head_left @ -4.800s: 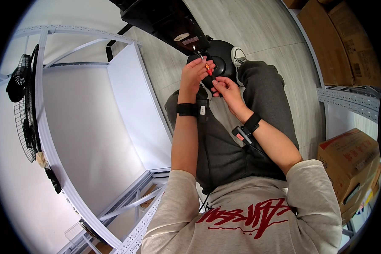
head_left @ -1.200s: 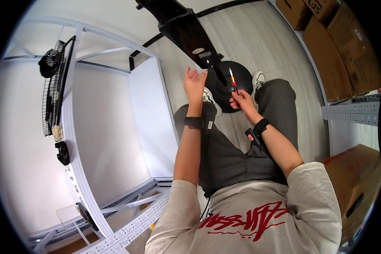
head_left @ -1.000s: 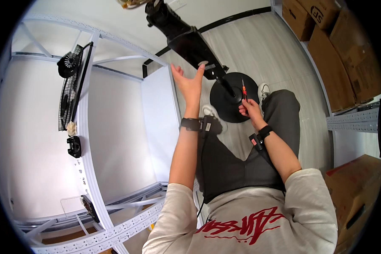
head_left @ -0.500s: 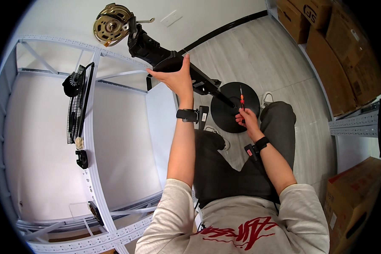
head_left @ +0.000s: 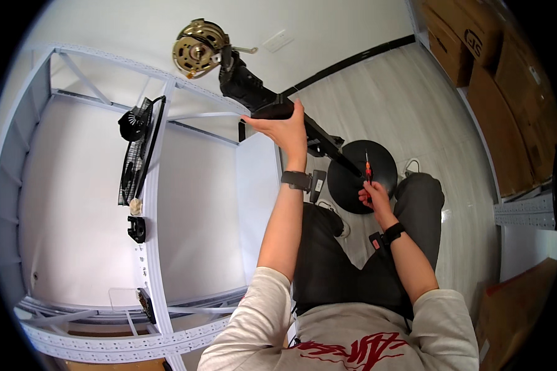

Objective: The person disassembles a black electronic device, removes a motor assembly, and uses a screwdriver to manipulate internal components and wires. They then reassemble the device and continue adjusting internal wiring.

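A black pedestal-fan stand [head_left: 250, 89] leans diagonally, its exposed brass-coloured motor [head_left: 190, 52] at the upper left and its pole running down to a round black base [head_left: 346, 196] on the floor. My left hand [head_left: 284, 134] grips the stand around its control housing, thumb and fingers on either side; part of the grip is hidden. In my right hand [head_left: 377, 201] is a screwdriver [head_left: 369, 168] with a red-and-black handle, its shaft pointing away from me above the base. It is apart from the fan.
A white metal shelf [head_left: 158, 185] stands at left. On its edge lie a black wire fan guard [head_left: 132, 167], a small black part [head_left: 136, 229] and another dark part [head_left: 145, 305]. Cardboard boxes [head_left: 498, 123] fill a rack at right. My knees flank the base.
The whole view has shifted, so everything sits lower and further right. My left hand keeps its grip on the fan stand, and my right hand still holds the screwdriver.
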`<state>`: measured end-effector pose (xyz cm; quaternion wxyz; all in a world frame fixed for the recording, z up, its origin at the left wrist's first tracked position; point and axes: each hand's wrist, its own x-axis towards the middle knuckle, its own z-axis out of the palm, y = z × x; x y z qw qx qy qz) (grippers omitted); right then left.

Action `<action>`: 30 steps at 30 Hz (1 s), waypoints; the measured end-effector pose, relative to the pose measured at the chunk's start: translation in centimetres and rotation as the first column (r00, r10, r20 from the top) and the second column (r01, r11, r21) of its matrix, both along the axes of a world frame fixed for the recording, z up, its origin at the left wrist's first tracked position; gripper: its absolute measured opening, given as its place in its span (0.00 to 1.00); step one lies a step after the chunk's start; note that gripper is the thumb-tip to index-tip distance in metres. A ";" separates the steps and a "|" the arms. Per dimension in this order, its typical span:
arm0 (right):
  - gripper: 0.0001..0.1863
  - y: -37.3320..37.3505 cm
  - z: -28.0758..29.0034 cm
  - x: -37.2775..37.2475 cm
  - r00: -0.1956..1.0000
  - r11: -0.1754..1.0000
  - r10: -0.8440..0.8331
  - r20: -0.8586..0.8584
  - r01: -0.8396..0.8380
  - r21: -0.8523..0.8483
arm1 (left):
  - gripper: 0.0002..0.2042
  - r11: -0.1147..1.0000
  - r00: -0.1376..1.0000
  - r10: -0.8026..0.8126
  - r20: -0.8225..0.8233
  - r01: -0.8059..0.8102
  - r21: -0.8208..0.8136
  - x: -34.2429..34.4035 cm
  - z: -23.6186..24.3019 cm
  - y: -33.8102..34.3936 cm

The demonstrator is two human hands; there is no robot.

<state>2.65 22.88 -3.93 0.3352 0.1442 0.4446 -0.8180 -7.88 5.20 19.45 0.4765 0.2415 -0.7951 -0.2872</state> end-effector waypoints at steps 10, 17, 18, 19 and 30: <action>0.11 0.0 -0.5 0.4 1.000 1.000 0.011 0.018 -0.011 0.019 | 0.61 0.997 0.998 -0.055 -0.028 0.057 0.053 0.9 0.1 0.4; 0.10 0.2 -0.6 0.5 1.000 0.999 0.000 0.021 -0.001 0.048 | 0.60 0.998 0.999 -0.049 -0.014 0.049 0.048 1.2 0.3 0.3; 0.10 0.1 -0.6 0.4 1.000 0.999 -0.004 0.022 0.003 0.050 | 0.61 0.997 0.998 -0.054 -0.011 0.055 0.060 1.2 0.5 0.3; 0.10 0.1 -0.7 0.4 1.000 0.999 0.004 0.019 -0.005 0.049 | 0.61 0.997 0.998 -0.056 -0.016 0.057 0.044 1.3 0.4 0.2; 0.10 0.2 -0.9 0.5 1.000 0.998 0.014 0.007 -0.014 0.059 | 0.62 0.990 0.991 -0.137 -0.003 0.137 0.018 2.3 0.3 -0.5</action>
